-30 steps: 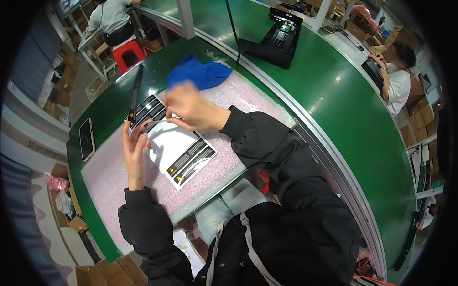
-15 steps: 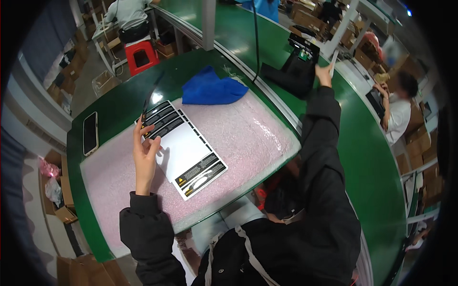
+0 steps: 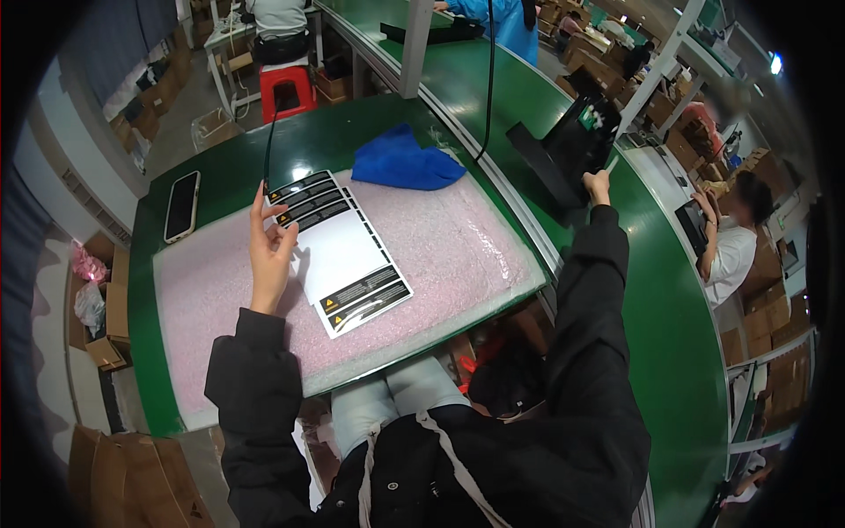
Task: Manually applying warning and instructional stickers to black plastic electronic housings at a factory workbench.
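The left hand [image 3: 272, 260] is held narrowly parted, a strip [image 3: 269, 148] borne at the forefinger tip; beneath and right of it, a label sheet [image 3: 345, 251] is laid. The black case [image 3: 563, 163] is touched by the right hand [image 3: 598, 186]; whether it is gripped cannot be told.

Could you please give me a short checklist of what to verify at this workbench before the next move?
1. Both hands free: not ok; the left hand has a thin black strip at its fingertips.
2. Right hand at the black casing: ok; it is at the near edge.
3. Right hand's grip firm: cannot tell at this angle.
4. Label sheet on the pink mat: ok, lying printed side up.
5. Blue cloth off the labels: ok; it lies near the mat's far edge.
6. Phone away from the hands: ok, lying to the left of the sheet.
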### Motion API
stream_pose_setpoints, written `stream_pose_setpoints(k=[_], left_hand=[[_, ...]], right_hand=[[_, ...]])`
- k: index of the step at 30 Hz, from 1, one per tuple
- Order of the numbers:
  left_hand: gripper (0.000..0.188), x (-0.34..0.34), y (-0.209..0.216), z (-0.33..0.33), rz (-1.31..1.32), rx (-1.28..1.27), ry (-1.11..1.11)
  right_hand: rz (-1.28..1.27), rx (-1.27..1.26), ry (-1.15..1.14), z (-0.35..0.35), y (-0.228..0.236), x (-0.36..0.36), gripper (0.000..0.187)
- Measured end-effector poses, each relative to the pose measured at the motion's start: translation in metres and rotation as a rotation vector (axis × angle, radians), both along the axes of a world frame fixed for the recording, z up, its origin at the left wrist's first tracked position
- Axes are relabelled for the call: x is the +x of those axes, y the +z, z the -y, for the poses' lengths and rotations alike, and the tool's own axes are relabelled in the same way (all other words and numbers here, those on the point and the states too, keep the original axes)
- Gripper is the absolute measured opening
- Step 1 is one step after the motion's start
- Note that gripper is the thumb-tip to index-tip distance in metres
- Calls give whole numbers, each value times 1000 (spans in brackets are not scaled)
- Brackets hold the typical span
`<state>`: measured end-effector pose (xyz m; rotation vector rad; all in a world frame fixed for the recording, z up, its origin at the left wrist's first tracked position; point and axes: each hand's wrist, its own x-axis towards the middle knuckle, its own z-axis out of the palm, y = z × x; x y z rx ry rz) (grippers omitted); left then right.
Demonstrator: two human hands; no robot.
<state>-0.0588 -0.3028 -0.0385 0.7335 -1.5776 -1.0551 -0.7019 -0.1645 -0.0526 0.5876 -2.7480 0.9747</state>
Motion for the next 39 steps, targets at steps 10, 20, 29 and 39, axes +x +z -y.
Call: stream_pose_setpoints(k=[10, 20, 29, 39], left_hand=[[76, 21, 25, -94, -219, -396, 243], [32, 13, 65, -224, -41, -350, 369], [57, -27, 61, -203, -272, -269, 140], [74, -46, 57, -196, -330, -91, 165]], right_hand=[[-773, -592, 298, -67, 142, 175, 64], [-1065, -398, 1119, -51, 180, 319, 78], [-1548, -119, 1147, -40, 141, 390, 64], [-1058, -384, 1409, -90, 184, 388, 32]])
